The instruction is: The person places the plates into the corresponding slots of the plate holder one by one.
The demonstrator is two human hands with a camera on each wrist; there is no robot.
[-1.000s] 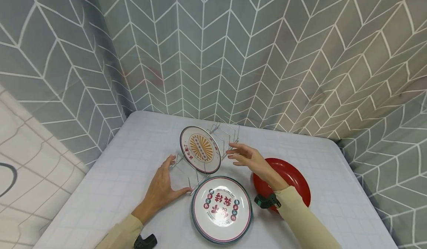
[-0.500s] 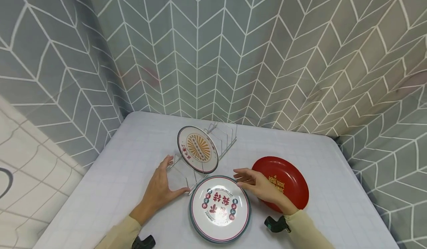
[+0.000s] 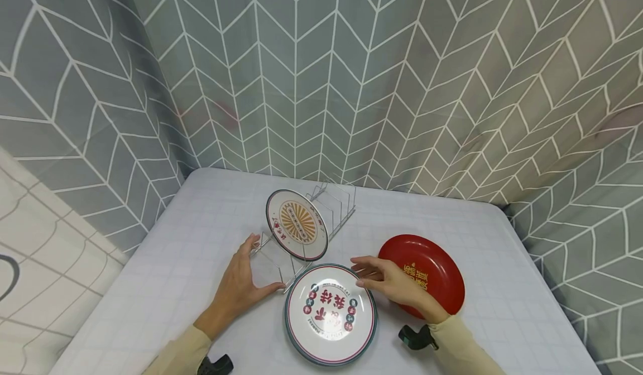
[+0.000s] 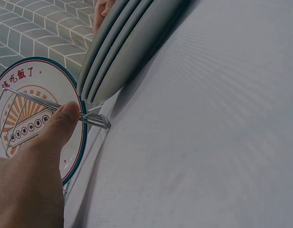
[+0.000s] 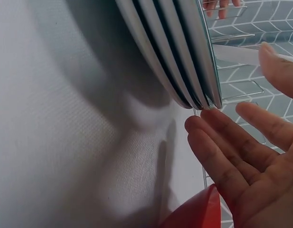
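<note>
My left hand (image 3: 233, 291) holds the near end of a wire plate rack (image 4: 96, 120), thumb on one side and fingers on the other. A white plate with a dark rim and sunburst print (image 3: 297, 224) stands tilted in the rack. Right in front of the rack lies a stack of several white plates (image 3: 331, 339) with green edges and red lettering. My right hand (image 3: 394, 284) is at the stack's right edge, fingers loosely extended. In the right wrist view its fingertips (image 5: 210, 114) are at the plate rims; whether they touch, I cannot tell.
A red plate with gold lettering (image 3: 439, 269) lies to the right, partly beneath my right hand and forearm. The white-covered table (image 3: 221, 207) is bounded by patterned curtains (image 3: 311, 85) behind and at the sides.
My right hand has moved from beside the rack down to the right edge of the plate stack. My left hand stays on the rack. The view has shifted slightly.
</note>
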